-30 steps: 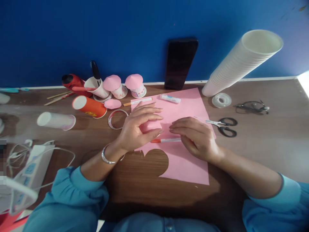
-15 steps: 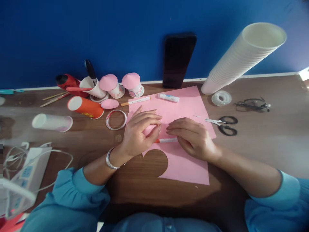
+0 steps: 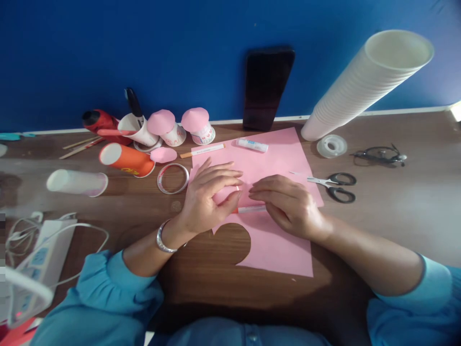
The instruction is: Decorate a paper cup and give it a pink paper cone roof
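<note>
My left hand (image 3: 207, 197) curls its fingers round a small pink paper piece (image 3: 224, 194), thumb and fingertips pinching its edge. My right hand (image 3: 286, 204) lies knuckles-up beside it, fingertips pressed together against the same piece. Both rest on a pink paper sheet (image 3: 277, 240) with a rounded shape cut from its left edge. An orange-capped marker (image 3: 250, 209) lies on the sheet under the hands.
Scissors (image 3: 333, 186), a tape spool (image 3: 331, 145), a leaning stack of white cups (image 3: 360, 86) and glasses (image 3: 380, 155) are on the right. A glue stick (image 3: 252, 145), phone (image 3: 267, 89), pink-topped cups (image 3: 196, 125), an orange cup (image 3: 126, 160), a paper ring (image 3: 173, 178) and a power strip (image 3: 39, 250) lie left and behind.
Both hands have shifted slightly while working the small pink piece; the left fingers closed a little more round it. The view tilted up slightly.
</note>
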Motion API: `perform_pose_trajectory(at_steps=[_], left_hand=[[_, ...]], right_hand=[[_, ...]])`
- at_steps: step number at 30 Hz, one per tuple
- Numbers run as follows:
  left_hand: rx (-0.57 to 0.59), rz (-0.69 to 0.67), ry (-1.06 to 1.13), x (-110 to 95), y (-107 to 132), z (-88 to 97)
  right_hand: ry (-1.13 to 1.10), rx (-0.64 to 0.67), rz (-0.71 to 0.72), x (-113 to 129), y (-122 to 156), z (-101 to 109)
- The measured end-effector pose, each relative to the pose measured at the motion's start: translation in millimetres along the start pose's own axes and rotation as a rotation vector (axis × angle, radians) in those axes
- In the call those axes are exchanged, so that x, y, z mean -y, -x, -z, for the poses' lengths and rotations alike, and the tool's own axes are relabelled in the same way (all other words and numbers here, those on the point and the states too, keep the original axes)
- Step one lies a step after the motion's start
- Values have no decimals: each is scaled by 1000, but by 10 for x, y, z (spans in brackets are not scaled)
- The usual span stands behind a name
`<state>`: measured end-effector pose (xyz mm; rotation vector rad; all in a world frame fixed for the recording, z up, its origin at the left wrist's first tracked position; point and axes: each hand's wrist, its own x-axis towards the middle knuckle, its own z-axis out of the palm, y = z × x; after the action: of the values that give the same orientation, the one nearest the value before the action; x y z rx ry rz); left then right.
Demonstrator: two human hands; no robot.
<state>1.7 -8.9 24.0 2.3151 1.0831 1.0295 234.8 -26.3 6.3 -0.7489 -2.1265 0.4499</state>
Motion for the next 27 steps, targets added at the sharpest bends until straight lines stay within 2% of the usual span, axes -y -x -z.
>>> perform_pose_trajectory(at_steps=[8,17,27], left_hand=[[-16,-31,-13,30,-22,133],[2,46,-21,30,29,14],[-1,73,28,42,27,-17]], right_hand=[[5,5,-8,-4,-3,-6],[22,7,-9,-23,13,-3],[9,20,-19,-33,7,-8]])
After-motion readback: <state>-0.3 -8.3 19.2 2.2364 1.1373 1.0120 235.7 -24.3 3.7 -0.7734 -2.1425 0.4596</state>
